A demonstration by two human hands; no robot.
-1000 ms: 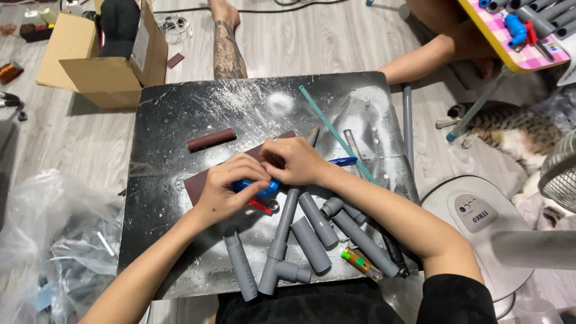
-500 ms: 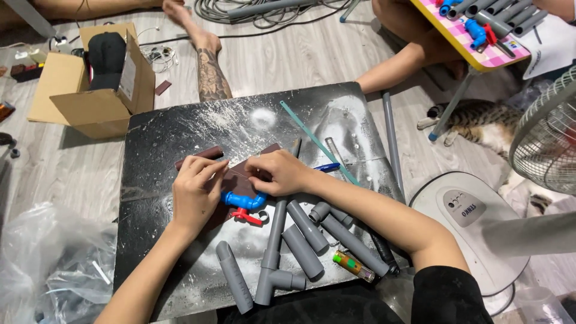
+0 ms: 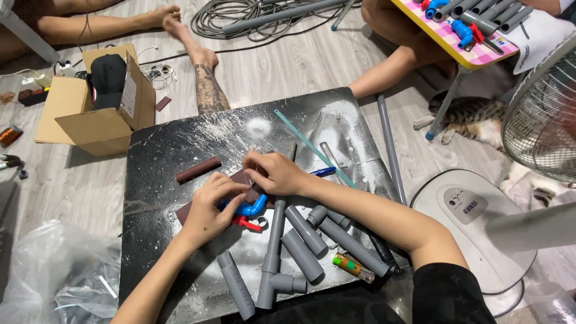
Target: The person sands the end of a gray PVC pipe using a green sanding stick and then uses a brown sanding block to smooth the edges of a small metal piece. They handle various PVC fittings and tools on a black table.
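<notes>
A blue elbow pipe fitting [image 3: 251, 209] with a red handle [image 3: 247, 224] lies on a brown abrasive sheet [image 3: 185, 211] on the black dusty board [image 3: 174, 141]. My left hand [image 3: 209, 209] is curled over the fitting's left end and grips it. Just above and touching it, my right hand [image 3: 273, 173] pinches the sheet's dark brown upper edge [image 3: 243, 177]. A brown rolled piece [image 3: 198, 170] lies to the upper left of both hands.
Several grey pipe pieces [image 3: 303, 252], a grey tee [image 3: 275, 282], a lighter [image 3: 354, 268], a blue pen [image 3: 324, 171] and a teal blade [image 3: 306, 147] lie on the board. Cardboard box [image 3: 84, 123] left, plastic bag [image 3: 48, 276], fan base [image 3: 468, 210], cat [image 3: 477, 117], other people's legs [image 3: 205, 84].
My left hand has come down onto the blue fitting, which lay uncovered half a second ago. My right hand has stayed on the brown sheet. The view has shifted slightly.
</notes>
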